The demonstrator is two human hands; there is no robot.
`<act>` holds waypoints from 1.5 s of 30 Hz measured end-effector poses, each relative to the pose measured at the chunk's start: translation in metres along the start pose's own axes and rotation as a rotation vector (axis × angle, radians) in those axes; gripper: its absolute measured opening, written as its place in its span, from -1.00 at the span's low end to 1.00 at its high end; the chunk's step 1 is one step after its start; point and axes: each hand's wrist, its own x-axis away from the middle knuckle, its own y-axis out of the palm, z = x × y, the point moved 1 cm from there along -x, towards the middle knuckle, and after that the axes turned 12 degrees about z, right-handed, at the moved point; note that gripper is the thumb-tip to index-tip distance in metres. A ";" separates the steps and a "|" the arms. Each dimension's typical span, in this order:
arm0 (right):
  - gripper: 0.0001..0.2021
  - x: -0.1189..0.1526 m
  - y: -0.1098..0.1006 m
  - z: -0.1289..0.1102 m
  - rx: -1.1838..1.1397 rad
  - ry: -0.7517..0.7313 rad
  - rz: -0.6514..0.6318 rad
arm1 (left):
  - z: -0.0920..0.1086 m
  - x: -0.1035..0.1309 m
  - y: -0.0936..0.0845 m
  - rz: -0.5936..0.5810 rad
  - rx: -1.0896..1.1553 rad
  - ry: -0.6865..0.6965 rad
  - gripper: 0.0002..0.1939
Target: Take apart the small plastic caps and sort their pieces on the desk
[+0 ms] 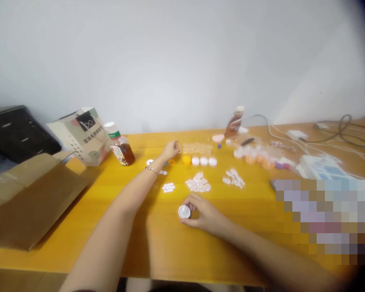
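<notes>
My left hand reaches to the far part of the table, its fingers closed at the left end of a row of clear plastic caps. They appear to pinch the end cap, though blur softens the detail. Nearer to me, my right hand grips a white round cap with a raised middle between thumb and fingers. Beyond it lie a pile of white perforated discs, a smaller group of them at right, and small white discs. White lids and a yellow lid line up below the clear caps.
At left stand an open cardboard box, a paper bag and a bottle of brown liquid. Another brown bottle stands at the back. Cables and mixed caps lie at right.
</notes>
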 end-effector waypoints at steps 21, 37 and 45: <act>-0.87 -0.002 0.005 0.003 0.022 -0.108 0.026 | 0.064 0.197 -0.089 -0.484 0.187 0.447 -0.79; -0.92 0.001 0.004 -0.003 0.064 -0.207 -0.073 | 0.053 0.206 -0.082 -0.474 0.244 0.488 -0.84; -0.89 0.003 0.005 -0.004 0.103 -0.221 -0.079 | 0.060 0.212 -0.085 -0.185 0.270 0.279 -0.87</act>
